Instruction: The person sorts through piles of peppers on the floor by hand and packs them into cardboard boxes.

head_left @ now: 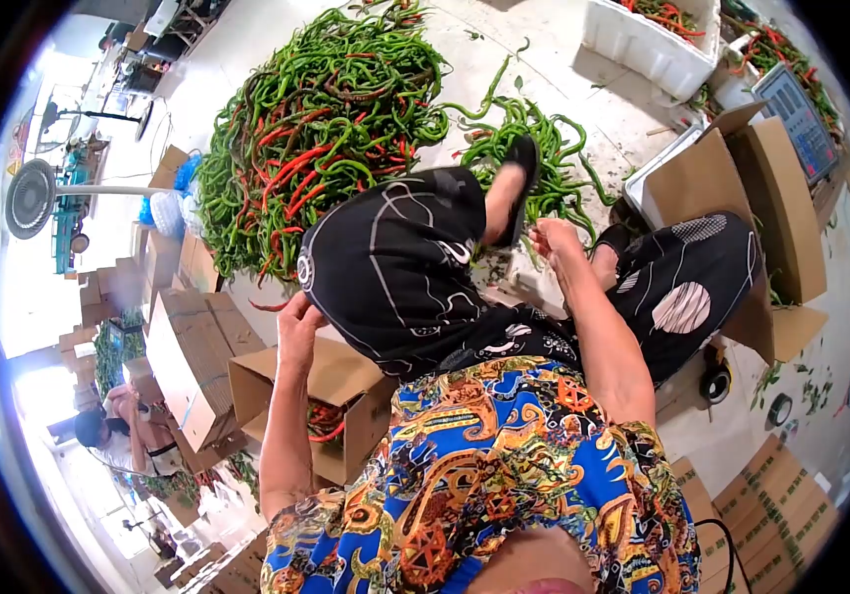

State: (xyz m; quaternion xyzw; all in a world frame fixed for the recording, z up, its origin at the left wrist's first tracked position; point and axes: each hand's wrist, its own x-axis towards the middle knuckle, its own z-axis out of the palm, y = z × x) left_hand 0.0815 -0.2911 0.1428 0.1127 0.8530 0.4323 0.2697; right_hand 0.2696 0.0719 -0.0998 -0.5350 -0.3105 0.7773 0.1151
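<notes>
My left hand is beside my knee with the fingers pinched on a red chili pepper, whose thin end sticks out to the left. Above it rises a large heap of long green and red chili peppers on the floor. My right hand reaches down between my legs, fingers drawn together at the near edge of a smaller pile of green chili peppers. What those fingertips hold, if anything, is too small to tell. Just left of that hand is my black shoe.
An open cardboard box stands by my right leg, near a digital scale. Another box, with red peppers inside, is under my left arm. A white foam box holds peppers. A fan and a seated person are at left.
</notes>
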